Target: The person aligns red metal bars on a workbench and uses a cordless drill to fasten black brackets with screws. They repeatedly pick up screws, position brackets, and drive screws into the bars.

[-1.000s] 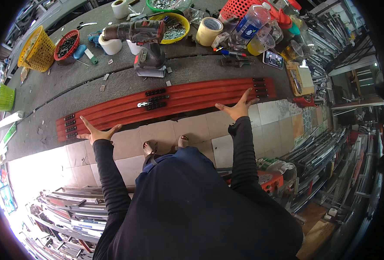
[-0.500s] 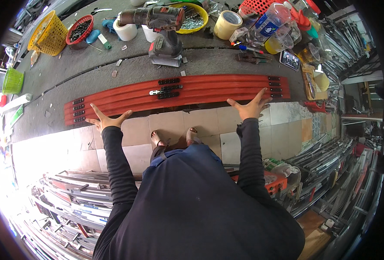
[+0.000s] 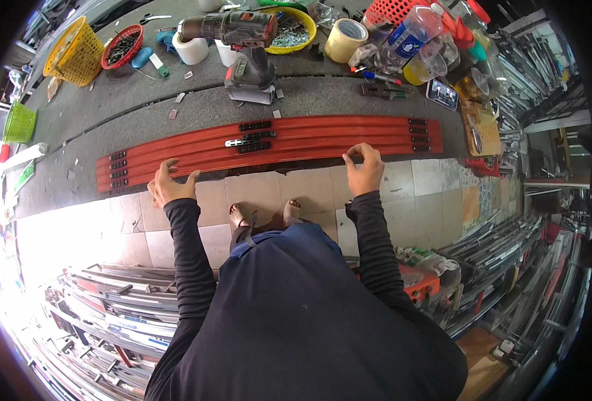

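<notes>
Several red slotted metal profiles (image 3: 196,153) lie side by side along the bench's near edge, with black fittings (image 3: 119,169) on the left, more at the middle and at the right end. A silver metal piece (image 3: 237,142) sticks out of the middle fittings. My left hand (image 3: 172,187) is at the near edge of the profiles' left part, fingers half bent and thumb apart, nothing seen in it. Just in front of their right half, my right hand (image 3: 365,170) has its fingers curled and a gap between thumb and forefinger; nothing shows in it.
Behind the profiles stands a cordless drill (image 3: 246,47). Tape rolls (image 3: 346,40), a yellow bowl of screws (image 3: 292,33), a red basket (image 3: 122,47), a plastic bottle (image 3: 413,37) and a phone (image 3: 441,94) are on the bench (image 3: 129,100). Metal bars (image 3: 109,301) are stacked behind me.
Both hands have drawn inward, the right one more. Their widely spread fingers have bent. The profiles and tools show only a slight shift of the view.
</notes>
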A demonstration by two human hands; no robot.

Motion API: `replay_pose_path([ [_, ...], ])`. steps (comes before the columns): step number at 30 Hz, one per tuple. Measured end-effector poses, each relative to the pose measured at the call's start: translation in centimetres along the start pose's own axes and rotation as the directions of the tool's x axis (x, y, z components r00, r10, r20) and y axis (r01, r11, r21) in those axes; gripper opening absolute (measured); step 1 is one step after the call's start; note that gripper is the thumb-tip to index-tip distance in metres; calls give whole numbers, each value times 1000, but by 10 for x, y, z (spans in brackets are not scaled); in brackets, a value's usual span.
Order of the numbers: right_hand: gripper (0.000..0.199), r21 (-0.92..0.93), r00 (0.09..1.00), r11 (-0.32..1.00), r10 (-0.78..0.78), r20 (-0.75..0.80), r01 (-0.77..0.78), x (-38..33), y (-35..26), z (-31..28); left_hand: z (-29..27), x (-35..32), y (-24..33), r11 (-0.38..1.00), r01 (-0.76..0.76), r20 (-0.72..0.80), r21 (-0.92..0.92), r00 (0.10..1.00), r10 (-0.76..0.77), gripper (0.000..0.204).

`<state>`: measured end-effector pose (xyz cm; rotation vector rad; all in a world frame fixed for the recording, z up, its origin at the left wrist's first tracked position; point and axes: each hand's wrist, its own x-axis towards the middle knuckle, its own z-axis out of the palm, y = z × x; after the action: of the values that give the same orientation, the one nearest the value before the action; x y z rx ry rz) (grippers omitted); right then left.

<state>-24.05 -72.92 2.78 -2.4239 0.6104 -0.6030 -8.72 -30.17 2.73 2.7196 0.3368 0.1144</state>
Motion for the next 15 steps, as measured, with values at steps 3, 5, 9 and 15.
replay_pose_path([
  [3,24,48,1000,999,-21,-2,21,-1,3,-1,8,1,-4,994,6,60,-105,998,1,52],
  [5,22,90,1000,996,-16,6,15,0,5,-1,13,3,-7,982,-11,71,-187,997,24,46],
  [9,20,175,997,984,14,72,-26,4,9,-4,20,0,-10,975,-60,45,-214,996,71,39],
  [15,17,225,991,974,-61,115,34,10,18,-9,18,-7,2,981,-132,-32,-140,991,129,31],
])
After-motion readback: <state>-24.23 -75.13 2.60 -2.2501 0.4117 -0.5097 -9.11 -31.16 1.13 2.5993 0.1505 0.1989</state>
